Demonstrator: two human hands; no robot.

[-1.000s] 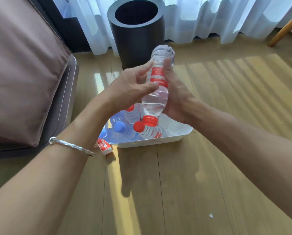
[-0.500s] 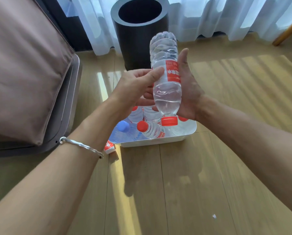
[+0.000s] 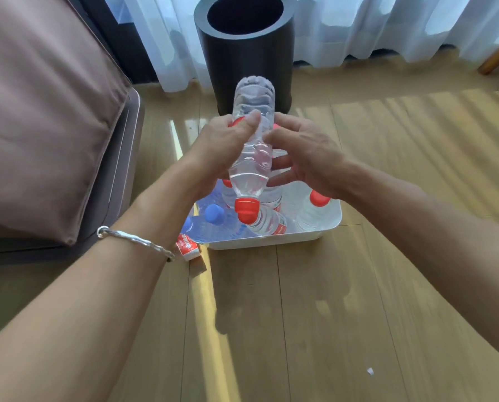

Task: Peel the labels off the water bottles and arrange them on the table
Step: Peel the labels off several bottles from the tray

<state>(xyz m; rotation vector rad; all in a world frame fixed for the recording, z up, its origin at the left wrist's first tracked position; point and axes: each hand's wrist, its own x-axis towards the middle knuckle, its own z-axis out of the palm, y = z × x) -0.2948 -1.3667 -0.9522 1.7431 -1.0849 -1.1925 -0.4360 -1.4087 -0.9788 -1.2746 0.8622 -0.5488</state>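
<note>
Upturned clear plastic water bottle (image 3: pixel 251 166), red cap down, held at centre frame.
The left hand (image 3: pixel 225 146) grips it with fingers over the red label (image 3: pixel 236 122), above the white plastic tray (image 3: pixel 271 242); the right hand (image 3: pixel 309 158) has its fingers loosely open beside it. Steadying the bottle while lifting the label's seam should work best. Sunlit wood-plank floor (image 3: pixel 300 314); black cylindrical bin (image 3: pixel 248 59) at upper centre.

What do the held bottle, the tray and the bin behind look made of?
The held bottle looks like thin clear plastic, glossy and ribbed; water shows through it. The tray is white and smooth with rounded corners, probably plastic. The bin is a dark, matte, thick-walled cylinder; plastic or metal, I cannot tell.
</note>
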